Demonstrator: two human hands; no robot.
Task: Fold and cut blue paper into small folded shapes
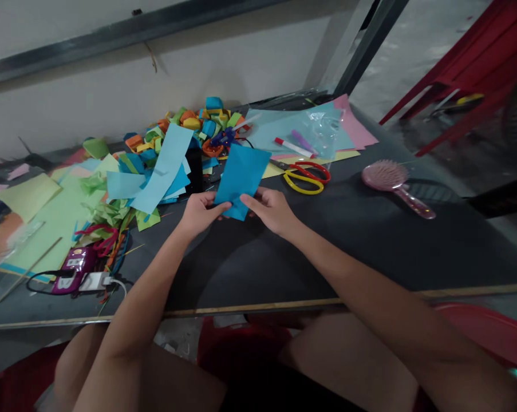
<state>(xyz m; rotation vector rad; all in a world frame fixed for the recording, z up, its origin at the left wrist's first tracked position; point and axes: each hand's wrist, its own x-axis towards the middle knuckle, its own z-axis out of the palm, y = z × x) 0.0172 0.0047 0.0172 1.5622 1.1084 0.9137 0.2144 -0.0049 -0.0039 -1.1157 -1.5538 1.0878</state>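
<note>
A blue sheet of paper is held up over the dark table, tilted, with its lower end between my hands. My left hand pinches its lower left edge, thumb on top. On the lower right edge my right hand is closed, its thumb also lying on the front of the paper. The fingers behind the sheet are mostly hidden. To the right of the paper lie scissors with one red and one yellow handle loop. Light blue paper strips lie to the left of my left hand.
Folded coloured paper pieces are heaped by the wall. A pink hairbrush lies at the right. Markers rest on light blue sheets at the back. A purple power strip with a cable sits front left. A red chair stands beyond the table.
</note>
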